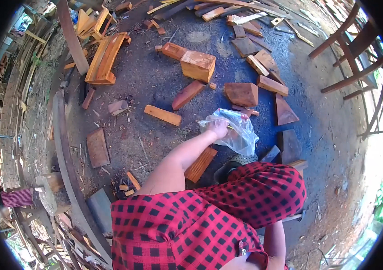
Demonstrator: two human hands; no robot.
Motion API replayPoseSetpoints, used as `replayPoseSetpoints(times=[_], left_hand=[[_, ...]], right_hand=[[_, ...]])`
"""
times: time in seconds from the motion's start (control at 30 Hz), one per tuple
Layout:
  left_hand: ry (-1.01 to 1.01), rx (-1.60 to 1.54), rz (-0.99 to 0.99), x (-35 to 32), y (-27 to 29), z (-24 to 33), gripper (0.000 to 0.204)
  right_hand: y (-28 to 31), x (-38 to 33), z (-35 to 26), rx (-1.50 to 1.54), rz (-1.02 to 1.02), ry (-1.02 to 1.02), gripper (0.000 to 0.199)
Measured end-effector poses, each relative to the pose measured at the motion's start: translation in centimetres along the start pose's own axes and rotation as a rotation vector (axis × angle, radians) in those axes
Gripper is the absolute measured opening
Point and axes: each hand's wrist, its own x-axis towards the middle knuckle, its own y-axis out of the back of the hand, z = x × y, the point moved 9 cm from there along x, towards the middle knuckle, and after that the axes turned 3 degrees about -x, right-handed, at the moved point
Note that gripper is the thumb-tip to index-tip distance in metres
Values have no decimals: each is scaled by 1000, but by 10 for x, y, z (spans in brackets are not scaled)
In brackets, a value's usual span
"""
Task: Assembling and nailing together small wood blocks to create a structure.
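Note:
My left hand (220,128) reaches forward with its fingers closed at a clear plastic bag (242,140). Small red, blue and yellow items show through the thin plastic, too blurred to name. A reddish wood block (242,94) sits just beyond the bag. Closer to me, a brown grooved piece of wood (201,164) lies beside my left forearm. Of my right arm only the forearm (274,243) shows, low at the right; the right hand is hidden. A red and black checked garment covers my arm and bent leg.
A square wooden block (198,65) and an orange wooden piece (162,115) lie ahead on the dirt floor. A curved-slat wooden frame (107,58) stands at the left. Wooden chair parts (358,58) rise at the right. One long curved plank (65,153) runs along my left.

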Motion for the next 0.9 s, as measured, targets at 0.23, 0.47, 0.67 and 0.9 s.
replayPoseSetpoints(times=[0.23, 0.47, 0.67, 0.9], left_hand=[[-120, -421, -114, 34, 33, 36, 31], [-148, -433, -171, 70, 38, 39, 34], [-171, -468, 9, 71, 51, 29, 28], [-123, 107, -123, 36, 3, 29, 26]], right_hand=[[22, -75, -40, -498, 329, 332, 43], [50, -177, -25, -421, 410, 21, 49], [100, -316, -34, -145, 779, -54, 48], [162, -482, 115, -114, 1253, -155, 37]])
